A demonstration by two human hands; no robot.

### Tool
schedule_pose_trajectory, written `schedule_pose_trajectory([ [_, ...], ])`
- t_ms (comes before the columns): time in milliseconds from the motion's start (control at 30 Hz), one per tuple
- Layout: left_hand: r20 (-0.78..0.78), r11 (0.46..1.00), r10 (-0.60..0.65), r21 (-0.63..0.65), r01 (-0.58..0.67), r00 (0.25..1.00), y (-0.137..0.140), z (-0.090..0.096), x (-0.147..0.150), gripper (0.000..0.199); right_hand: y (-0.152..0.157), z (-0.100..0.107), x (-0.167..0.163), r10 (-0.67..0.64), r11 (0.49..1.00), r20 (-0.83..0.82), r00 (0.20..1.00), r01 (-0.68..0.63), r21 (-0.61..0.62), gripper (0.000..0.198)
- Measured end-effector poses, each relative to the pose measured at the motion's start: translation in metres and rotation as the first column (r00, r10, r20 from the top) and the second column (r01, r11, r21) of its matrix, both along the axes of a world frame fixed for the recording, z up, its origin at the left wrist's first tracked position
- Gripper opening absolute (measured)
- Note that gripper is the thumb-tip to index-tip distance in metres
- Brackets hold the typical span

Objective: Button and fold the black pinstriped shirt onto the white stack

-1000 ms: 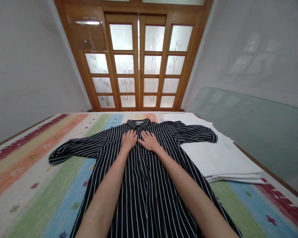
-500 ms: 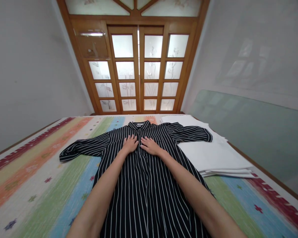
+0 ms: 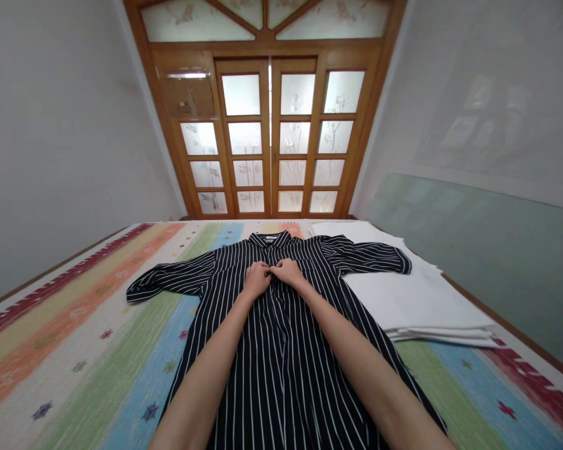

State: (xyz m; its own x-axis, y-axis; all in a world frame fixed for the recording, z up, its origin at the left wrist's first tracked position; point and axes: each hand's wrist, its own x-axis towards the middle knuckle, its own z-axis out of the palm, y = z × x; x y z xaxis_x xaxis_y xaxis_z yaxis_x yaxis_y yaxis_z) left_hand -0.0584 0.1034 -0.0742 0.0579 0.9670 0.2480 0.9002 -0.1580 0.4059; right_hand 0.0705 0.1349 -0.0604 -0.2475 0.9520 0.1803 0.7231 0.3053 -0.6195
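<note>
The striped shirt [image 3: 286,369] is laid front-up on the patterned bedspread [image 3: 117,356], its sleeves [image 3: 173,277] already spread. Its upper front [image 3: 271,253] is pinched by the curled, nearly closed left hand [image 3: 257,279] and right hand [image 3: 287,272]; work there looks unfinished. Fastening lower down cannot be told.

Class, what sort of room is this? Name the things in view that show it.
Probably a bedroom in a home: a colourful striped cover like a bedspread, a pale green panel along the right side, perhaps a headboard, and wooden doors with frosted panes beyond.
</note>
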Motion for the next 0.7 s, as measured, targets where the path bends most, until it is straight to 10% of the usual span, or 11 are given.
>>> schedule_pose_trajectory([
  [700,0.183,0.997,-0.069,-0.025,0.075,0.981,0.006,0.002,-0.005,0.015,0.01,-0.026,0.013,-0.01,0.996,-0.339,0.941,-0.021,-0.088,0.019],
])
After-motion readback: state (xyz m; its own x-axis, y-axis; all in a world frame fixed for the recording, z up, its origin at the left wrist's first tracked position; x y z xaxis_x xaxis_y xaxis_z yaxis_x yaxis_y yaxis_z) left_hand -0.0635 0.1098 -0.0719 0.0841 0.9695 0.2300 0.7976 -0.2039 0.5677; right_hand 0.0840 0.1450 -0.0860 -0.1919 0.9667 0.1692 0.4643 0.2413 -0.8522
